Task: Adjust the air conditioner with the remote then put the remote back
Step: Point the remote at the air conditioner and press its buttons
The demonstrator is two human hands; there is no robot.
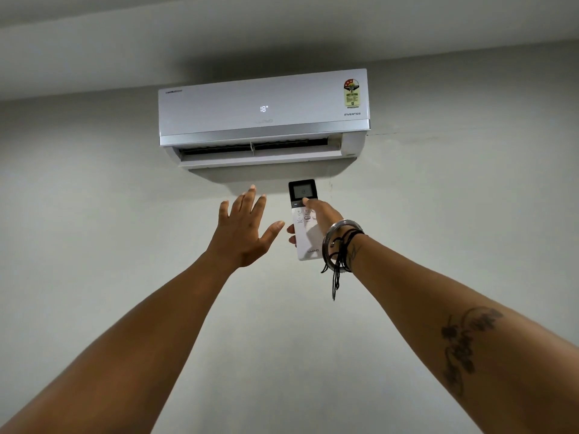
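A white wall-mounted air conditioner (264,117) hangs high on the wall, its front display reading 18 and its lower flap open. Just below it, my right hand (322,216) holds a white remote (305,238) upright, pointed up at the unit, with the thumb on the dark button row under the remote's small lit screen. My left hand (242,228) is raised beside the remote, to its left, palm toward the wall, fingers spread and holding nothing. Both arms reach upward.
A plain pale wall (94,214) fills the view, meeting the ceiling (219,32) just above the unit. Bangles and black threads (340,245) circle my right wrist, close to the remote's lower end.
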